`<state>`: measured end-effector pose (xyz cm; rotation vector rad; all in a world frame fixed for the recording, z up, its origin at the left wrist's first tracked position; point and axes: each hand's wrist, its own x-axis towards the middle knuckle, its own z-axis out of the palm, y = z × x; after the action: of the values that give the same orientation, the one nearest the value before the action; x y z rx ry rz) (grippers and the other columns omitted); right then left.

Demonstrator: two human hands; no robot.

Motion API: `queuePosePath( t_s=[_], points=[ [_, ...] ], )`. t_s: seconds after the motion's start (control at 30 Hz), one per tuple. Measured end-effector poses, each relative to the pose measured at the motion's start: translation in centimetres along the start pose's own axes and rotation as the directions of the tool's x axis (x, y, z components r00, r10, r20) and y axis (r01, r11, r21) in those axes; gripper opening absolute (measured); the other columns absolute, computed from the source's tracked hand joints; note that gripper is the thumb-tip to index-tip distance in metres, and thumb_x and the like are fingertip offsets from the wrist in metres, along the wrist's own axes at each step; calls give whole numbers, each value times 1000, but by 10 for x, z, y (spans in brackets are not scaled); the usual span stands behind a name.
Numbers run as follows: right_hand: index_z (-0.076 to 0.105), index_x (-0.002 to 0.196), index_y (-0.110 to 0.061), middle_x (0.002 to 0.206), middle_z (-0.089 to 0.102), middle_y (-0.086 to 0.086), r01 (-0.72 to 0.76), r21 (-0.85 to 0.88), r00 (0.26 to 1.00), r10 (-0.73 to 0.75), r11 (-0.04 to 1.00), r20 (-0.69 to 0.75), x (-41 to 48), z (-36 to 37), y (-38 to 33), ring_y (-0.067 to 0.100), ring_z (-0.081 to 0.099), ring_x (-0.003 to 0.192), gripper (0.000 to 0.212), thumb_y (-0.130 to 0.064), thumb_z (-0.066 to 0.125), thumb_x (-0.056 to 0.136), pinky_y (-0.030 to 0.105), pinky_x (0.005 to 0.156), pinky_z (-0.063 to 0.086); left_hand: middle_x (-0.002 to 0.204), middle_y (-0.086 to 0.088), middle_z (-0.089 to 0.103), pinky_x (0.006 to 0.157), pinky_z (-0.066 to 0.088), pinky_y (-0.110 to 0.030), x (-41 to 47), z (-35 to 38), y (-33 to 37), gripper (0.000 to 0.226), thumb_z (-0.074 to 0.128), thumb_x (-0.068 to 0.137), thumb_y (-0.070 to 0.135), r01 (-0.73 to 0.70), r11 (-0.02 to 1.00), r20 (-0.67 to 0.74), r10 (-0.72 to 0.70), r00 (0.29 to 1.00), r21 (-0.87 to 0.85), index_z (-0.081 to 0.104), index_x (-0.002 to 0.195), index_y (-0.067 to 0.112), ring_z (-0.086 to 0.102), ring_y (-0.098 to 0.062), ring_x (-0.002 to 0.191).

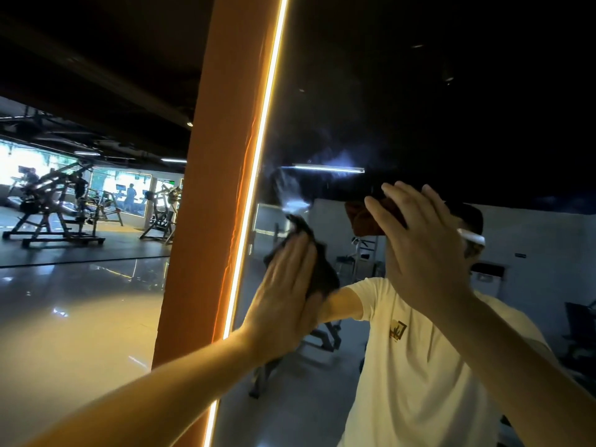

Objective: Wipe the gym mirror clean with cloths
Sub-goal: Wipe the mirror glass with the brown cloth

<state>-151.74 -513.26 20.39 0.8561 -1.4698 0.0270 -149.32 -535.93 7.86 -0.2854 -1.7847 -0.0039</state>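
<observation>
1. Hard to see much of the dark cloth (322, 272): the left hand (287, 285) covered most of it, and only a crumpled edge showed above and right of the fingers.
2. Same story with the red cloth (362, 219). It was buried under the right hand (419, 250), with a bunched end poking out left of the palm.
3. The upper mirror (435, 75) was nearly black and hard to read, though a hazy smear (342, 156) showed by a reflected tube light.
4. The reflected person (419, 366) in a pale shirt had the head largely blocked by the right hand.
5. Both forearms ran out of frame, the left at the bottom edge and the right at the right edge.
6. The left hand lay flat with its fingers straight, close together and pointing up. It pressed the dark cloth to the glass just right of the light strip (258, 156).
7. The right hand sat higher with its fingers spread, palm pressing the red cloth on the glass.
8. The two hands were apart. The orange pillar (209, 188) stood left of the strip, and the machines (54, 208) were far off left.
</observation>
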Motion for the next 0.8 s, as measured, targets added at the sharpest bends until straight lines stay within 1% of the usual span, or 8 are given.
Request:
queuePosePath(
  t_s=[0.07, 0.13, 0.23, 0.33, 0.4, 0.47, 0.53, 0.8],
  points=[
    [49, 147, -8, 149, 49, 23, 11, 2, 1000, -11, 1000, 8, -1, 0, -1, 40, 40, 143, 62, -4, 60, 86, 55, 124, 23, 171, -20, 14, 122, 31, -60, -22, -8, -12, 64, 28, 111, 40, -159, 987, 81, 156, 984, 34, 18, 163, 3, 15, -36, 159],
    [49, 147, -8, 149, 49, 23, 12, 4, 1000, -12, 1000, 8, 0, 0, 0, 40, 41, 142, 63, -5, 60, 85, 55, 123, 23, 171, -19, 16, 123, 29, -60, 7, -15, -34, 64, 29, 111, 42, -128, 991, 21, 127, 992, 25, 22, 162, 4, 16, -33, 159],
    [49, 146, -9, 148, 50, 22, 1, 2, 1000, -1, 1000, 4, 0, -1, -2, 39, 41, 142, 66, -8, 60, 81, 55, 122, 25, 171, -20, 14, 124, 26, -58, 93, -23, -55, 67, 27, 110, 44, 203, 979, -143, -201, 969, -2, 20, 163, 2, 16, -35, 158],
    [47, 146, -10, 146, 50, 22, 5, 19, 1000, -4, 1000, -28, 1, -2, -1, 37, 37, 141, 72, -8, 64, 77, 54, 121, 25, 169, -24, 18, 125, 23, -59, 137, -14, -31, 69, 25, 108, 42, 448, 888, -276, -458, 845, -103, 23, 161, -1, 17, -40, 157],
    [45, 147, -8, 145, 48, 24, -54, 56, 995, 58, 997, -83, 4, -10, 5, 38, 36, 139, 71, -7, 64, 78, 60, 119, 29, 172, -20, 8, 128, 14, -55, 113, -3, 6, 70, 28, 108, 41, 403, 904, -224, -425, 877, -142, 15, 163, 1, 7, -35, 160],
    [44, 149, -7, 147, 46, 26, -136, 87, 980, 147, 987, -131, 13, -21, 14, 40, 38, 138, 63, -6, 58, 87, 64, 114, 37, 172, -18, 5, 128, 16, -57, 61, 3, 33, 69, 34, 108, 38, 179, 978, -123, -192, 974, -109, 14, 163, 1, 4, -34, 160],
    [44, 149, -6, 148, 46, 26, -168, 63, 977, 175, 984, -123, 19, -27, 25, 42, 39, 138, 56, -8, 52, 94, 63, 112, 38, 172, -18, 5, 125, 21, -60, 25, 0, 31, 70, 35, 108, 42, 48, 997, -26, -50, 998, -60, 15, 164, 6, 5, -34, 160],
    [50, 147, -8, 149, 49, 22, -65, -19, 997, 64, 998, -41, 14, -15, 39, 39, 41, 143, 52, -24, 38, 99, 58, 120, 30, 174, -9, -1, 129, 10, -55, 196, -26, 9, 72, 26, 105, 58, 372, 917, -159, -392, 906, -142, 9, 166, 24, -3, -28, 160]
  ],
)
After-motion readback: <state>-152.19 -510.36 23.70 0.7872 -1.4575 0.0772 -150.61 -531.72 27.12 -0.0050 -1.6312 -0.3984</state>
